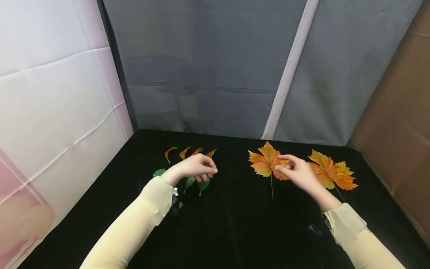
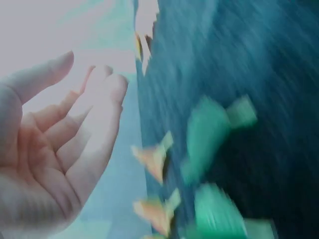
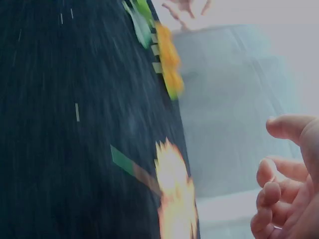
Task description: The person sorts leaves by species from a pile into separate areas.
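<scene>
My left hand [image 1: 196, 166] hovers over the left group of leaves with its fingers loosely bent and nothing in them. Below it are green leaves [image 1: 190, 182] and a row of several small orange curled leaves [image 1: 184, 152], partly covered by the hand. My right hand [image 1: 299, 173] is held up with thumb and fingers apart, empty, overlapping the right edge of an orange maple leaf [image 1: 265, 161] in the head view. A second orange maple leaf [image 1: 332, 173] lies to its right, its stem pointing toward me. Both wrist views are blurred; the right one shows empty fingers [image 3: 271, 194].
A black cloth-covered table [image 1: 228, 224] spans the front. Grey curtain [image 1: 208, 74] with a pale strip [image 1: 290, 71] hangs behind it. A white and pink panel [image 1: 57, 93] stands at the left, a brown one [image 1: 399, 130] at the right.
</scene>
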{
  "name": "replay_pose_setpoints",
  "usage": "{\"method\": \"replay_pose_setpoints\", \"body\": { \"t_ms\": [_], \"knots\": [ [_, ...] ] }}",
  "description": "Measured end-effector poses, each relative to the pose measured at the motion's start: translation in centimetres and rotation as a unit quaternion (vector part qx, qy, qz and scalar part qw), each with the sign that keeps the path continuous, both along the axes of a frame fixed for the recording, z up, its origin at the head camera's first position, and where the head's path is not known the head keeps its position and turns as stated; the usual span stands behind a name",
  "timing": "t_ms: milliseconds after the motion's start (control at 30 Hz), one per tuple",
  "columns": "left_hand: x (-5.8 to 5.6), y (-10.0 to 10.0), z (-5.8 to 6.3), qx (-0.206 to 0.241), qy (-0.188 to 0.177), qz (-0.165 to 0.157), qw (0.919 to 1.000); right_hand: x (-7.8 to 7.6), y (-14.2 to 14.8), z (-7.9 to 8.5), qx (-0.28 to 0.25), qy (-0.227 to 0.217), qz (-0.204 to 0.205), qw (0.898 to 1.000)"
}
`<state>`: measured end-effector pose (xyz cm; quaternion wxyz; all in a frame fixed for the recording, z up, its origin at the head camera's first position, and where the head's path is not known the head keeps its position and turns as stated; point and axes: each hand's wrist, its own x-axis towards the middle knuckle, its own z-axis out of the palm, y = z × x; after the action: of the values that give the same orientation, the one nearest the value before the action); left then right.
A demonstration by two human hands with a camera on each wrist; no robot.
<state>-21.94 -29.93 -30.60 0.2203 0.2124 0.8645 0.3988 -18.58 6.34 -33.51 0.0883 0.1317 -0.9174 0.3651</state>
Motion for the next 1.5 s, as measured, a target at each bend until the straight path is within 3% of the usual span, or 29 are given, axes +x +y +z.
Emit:
{"method": "replay_pose_setpoints", "body": {
  "t_ms": [133,300,433,567,667,767,933,1067,1167,1333,1500],
  "knots": [
    [-1.2,3.6,-0.2,0.044,-0.016,0.011,0.9989,0.2,5.2,-0.4,0.030,0.031,-0.063,0.997],
    [-2.6,8.4,-1.4,0.086,-0.051,0.029,0.9945,0.6,10.9,-2.6,0.029,0.051,-0.149,0.987],
    [-3.4,12.1,-2.9,0.100,-0.086,0.044,0.9903,1.4,14.3,-4.6,-0.054,0.008,-0.217,0.975],
    [-3.4,15.0,-4.2,0.086,-0.094,0.057,0.9903,2.3,16.4,-6.6,-0.154,-0.046,-0.265,0.951],
    [-3.3,16.7,-4.9,0.066,-0.083,0.060,0.9925,2.7,17.5,-7.6,-0.180,-0.072,-0.264,0.945],
    [-3.3,17.9,-5.3,0.041,-0.060,0.061,0.9955,2.8,18.0,-8.0,-0.171,-0.083,-0.235,0.953],
    [-3.7,19.0,-5.8,-0.007,-0.017,0.072,0.9972,2.2,17.8,-8.0,-0.072,-0.073,-0.202,0.974],
    [-4.1,19.4,-6.5,-0.033,0.012,0.092,0.9952,1.9,17.1,-8.1,0.009,-0.052,-0.192,0.980],
    [-4.2,19.6,-6.9,-0.062,0.040,0.095,0.9927,1.9,16.7,-8.1,0.027,-0.035,-0.182,0.982],
    [-4.1,20.2,-7.1,-0.127,0.090,0.065,0.9857,1.9,16.7,-8.5,0.040,-0.016,-0.172,0.984],
    [-4.2,20.6,-7.0,-0.121,0.075,0.072,0.9872,1.9,17.0,-8.7,0.044,-0.003,-0.179,0.983]
  ]
}}
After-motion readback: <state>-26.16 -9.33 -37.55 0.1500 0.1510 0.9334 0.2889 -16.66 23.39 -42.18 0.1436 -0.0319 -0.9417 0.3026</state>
